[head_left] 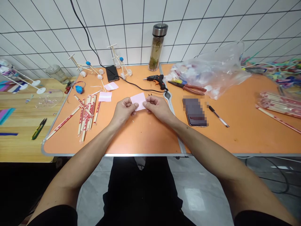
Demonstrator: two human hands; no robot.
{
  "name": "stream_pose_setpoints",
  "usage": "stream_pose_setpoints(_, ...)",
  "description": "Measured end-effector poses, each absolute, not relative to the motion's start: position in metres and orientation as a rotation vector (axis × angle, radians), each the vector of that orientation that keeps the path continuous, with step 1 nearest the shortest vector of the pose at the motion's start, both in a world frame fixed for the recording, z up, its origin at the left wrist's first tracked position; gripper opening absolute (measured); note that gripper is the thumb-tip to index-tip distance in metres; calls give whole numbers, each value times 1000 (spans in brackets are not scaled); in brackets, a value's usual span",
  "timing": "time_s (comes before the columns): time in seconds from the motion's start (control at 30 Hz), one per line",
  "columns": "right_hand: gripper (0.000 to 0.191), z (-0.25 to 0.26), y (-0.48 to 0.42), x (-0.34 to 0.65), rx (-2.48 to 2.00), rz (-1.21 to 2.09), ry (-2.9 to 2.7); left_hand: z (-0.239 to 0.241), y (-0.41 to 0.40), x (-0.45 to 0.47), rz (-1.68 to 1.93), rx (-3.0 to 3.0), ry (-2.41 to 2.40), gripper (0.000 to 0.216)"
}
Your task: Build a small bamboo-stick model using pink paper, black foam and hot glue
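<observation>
Wall: white tiles [131, 34] with dark joints are set behind the work surface.
Table: an orange tabletop with grey edging [145, 141] is placed against the tiles, and a pale wooden tabletop [21, 125] is joined at its left.
Pink paper: a small, pale-pink, four-sided paper [137, 101] is held between both hands, near the middle of the orange tabletop.
Left hand: the paper's left side is gripped between thumb and curled fingers by the left hand [125, 110].
Right hand: its right side is pinched by the right hand [158, 107], the fingers bent inward.
Loose papers: two more pale-pink paper pieces [105, 96] are laid beyond the left hand.
Chopsticks: wooden chopsticks in red-printed clear wrappers [88, 114] are heaped left of the left hand.
Stick models: two pale stick frames with white wheels and blue balls [88, 63] are stood near a black phone [112, 74].
Glue gun: a black glue gun with an orange trigger [157, 80] is laid beyond the hands, and red-handled pliers [189, 87] are placed to its right, beside a clear plastic bag [211, 69].
Bottle: a clear bottle with a silver lid [155, 51] is stood upright near the tiles.
Pen: a black-capped pen [218, 116] is laid right of a dark, partly pixelated phone [194, 113].
</observation>
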State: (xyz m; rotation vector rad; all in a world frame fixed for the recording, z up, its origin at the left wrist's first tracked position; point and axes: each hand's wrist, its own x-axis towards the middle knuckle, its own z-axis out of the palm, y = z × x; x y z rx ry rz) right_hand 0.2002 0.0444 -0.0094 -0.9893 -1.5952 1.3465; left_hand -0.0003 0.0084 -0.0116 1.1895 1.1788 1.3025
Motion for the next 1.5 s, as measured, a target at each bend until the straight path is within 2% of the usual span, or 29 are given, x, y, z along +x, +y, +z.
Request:
stream_pose_setpoints(0.17, 51, -8, 42, 197, -982, 1371, -1559, -10, 7, 2, 1290, 1177, 1135, 56)
stream_pose_setpoints(0.3, 54, -4, 38, 196, -968, 1343, -1609, -12, 6, 5, 1258, 1157, 1152, 55)
stream_pose_setpoints(0.57, 51, -3, 38, 197, -1008, 1322, -1647, -12, 8, 1, 1315, 1198, 1235, 44)
stream_pose_setpoints(0.8, 36, -8, 41, 200, -1001, 1326, -1653, -3, 8, -5, 1402, 1157, 1255, 39)
stream_pose_setpoints(1.03, 42, -14, 42, 200, -966, 1464, -1566, -8, 7, 1, 1280, 1192, 1190, 44)
stream_pose_setpoints(1.27, 36, -11, 40, 200, -1015, 1388, -1683, -9, 5, -1, 1256, 1238, 1232, 43)
stream_pose_setpoints(1.5, 45, -10, 46, 202, -1060, 1372, -1602, -10, 5, -3, 1213, 1219, 1269, 42)
